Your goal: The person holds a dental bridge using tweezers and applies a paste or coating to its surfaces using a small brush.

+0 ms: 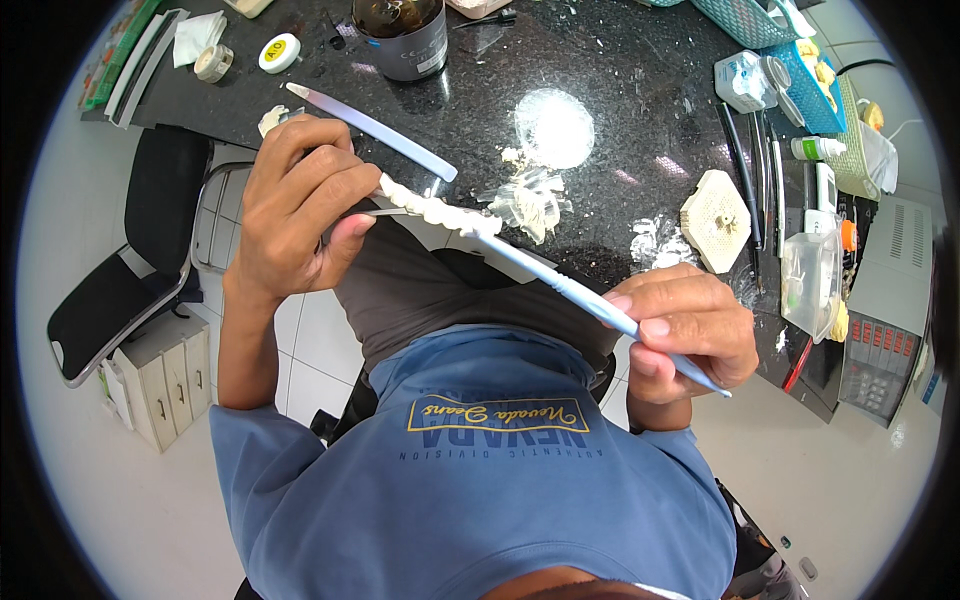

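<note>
My left hand [305,210] is closed around one end of a row of white dental crowns [435,210], which reaches out to the right of its fingers. A thin metal rod [392,211] shows beside the crowns at my left thumb; what it belongs to is hidden by the hand. My right hand [690,330] pinches a slim light-blue pen-like brush [570,290] near its rear. Its front end meets the right end of the row, and the tip is too small to make out. A pale blue tapered stick [375,132] lies on the table just beyond my left hand.
The black speckled table [470,110] holds a dark jar [400,45], crumpled clear film with cream powder [535,205] and a honeycomb firing tray [715,220]. Several slim tools [760,190] and a clear plastic box [810,280] lie right, near a grey machine [890,300]. A black chair [135,240] stands left.
</note>
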{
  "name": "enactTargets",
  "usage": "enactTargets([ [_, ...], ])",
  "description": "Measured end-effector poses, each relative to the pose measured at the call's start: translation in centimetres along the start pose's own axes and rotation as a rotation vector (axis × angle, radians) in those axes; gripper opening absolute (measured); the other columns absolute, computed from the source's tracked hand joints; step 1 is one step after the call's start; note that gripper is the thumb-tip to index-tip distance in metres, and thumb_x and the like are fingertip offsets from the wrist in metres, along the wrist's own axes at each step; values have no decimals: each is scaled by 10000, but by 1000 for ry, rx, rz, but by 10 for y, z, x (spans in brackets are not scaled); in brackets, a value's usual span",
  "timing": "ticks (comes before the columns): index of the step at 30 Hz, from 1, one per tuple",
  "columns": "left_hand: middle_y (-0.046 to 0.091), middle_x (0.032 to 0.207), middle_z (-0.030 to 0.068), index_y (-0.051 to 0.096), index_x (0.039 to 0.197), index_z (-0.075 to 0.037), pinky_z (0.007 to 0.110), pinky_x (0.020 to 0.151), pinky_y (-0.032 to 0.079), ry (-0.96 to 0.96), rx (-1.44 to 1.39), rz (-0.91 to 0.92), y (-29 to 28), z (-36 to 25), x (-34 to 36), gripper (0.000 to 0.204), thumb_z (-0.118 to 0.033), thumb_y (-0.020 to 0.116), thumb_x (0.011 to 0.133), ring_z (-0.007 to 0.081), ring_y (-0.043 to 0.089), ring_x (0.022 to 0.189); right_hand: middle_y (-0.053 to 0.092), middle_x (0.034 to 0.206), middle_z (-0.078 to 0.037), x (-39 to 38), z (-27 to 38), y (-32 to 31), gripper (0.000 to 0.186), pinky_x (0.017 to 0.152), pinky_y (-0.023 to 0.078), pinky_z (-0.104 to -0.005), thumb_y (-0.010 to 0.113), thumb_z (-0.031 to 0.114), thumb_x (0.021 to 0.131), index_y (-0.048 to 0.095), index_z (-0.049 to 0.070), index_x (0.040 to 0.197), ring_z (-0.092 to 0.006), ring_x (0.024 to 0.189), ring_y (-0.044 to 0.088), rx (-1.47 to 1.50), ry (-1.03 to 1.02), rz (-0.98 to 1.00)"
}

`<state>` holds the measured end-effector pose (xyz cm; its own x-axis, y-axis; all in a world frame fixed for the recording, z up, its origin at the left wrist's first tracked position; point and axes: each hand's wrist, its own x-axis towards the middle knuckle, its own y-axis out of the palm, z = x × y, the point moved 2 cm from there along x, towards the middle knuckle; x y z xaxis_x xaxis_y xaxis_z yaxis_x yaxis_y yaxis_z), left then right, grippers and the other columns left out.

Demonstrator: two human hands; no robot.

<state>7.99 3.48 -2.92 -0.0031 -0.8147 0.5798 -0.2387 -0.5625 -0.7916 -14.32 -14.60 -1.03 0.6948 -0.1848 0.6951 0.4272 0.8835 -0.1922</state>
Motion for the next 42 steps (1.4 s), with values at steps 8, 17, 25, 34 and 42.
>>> enactTargets([
  [8, 581, 755, 89, 633, 839, -5, 420, 748, 449, 2, 0, 2, 0, 1, 0, 294, -291, 579, 880, 289, 559, 813, 620, 827, -221, -1, -1, 1, 146, 569, 587, -327, 646, 38, 853, 576, -68, 926, -253, 668, 662, -5, 7, -35],
  [17, 581, 756, 91, 634, 832, -8, 416, 746, 450, 1, 1, 2, 0, 1, -1, 287, -286, 578, 876, 290, 559, 814, 618, 826, -218, -1, 0, 1, 125, 582, 587, -329, 636, 18, 843, 562, -56, 911, -255, 680, 662, -22, 16, -12],
  [25, 583, 753, 97, 619, 820, -1, 416, 729, 453, -15, -21, -14, 1, 0, 2, 285, -276, 575, 884, 307, 562, 800, 623, 845, -193, -7, -2, -4, 163, 566, 565, -313, 650, 26, 839, 557, -28, 961, -255, 677, 664, 102, 32, -141],
  [34, 583, 735, 102, 571, 752, 5, 405, 665, 454, -231, -184, -299, 17, -39, -5, 356, -300, 520, 928, 301, 563, 771, 588, 829, -182, -13, 2, -12, 175, 581, 571, -305, 562, -39, 833, 512, -56, 1000, -227, 650, 648, 153, -57, -304],
  [42, 586, 700, 112, 620, 832, 27, 338, 643, 454, -411, -260, -460, 42, -52, -30, 268, -225, 556, 898, 290, 579, 780, 596, 797, -192, -11, 0, -8, 215, 543, 560, -322, 564, -93, 763, 533, -80, 975, -241, 626, 658, 216, -30, -124],
])
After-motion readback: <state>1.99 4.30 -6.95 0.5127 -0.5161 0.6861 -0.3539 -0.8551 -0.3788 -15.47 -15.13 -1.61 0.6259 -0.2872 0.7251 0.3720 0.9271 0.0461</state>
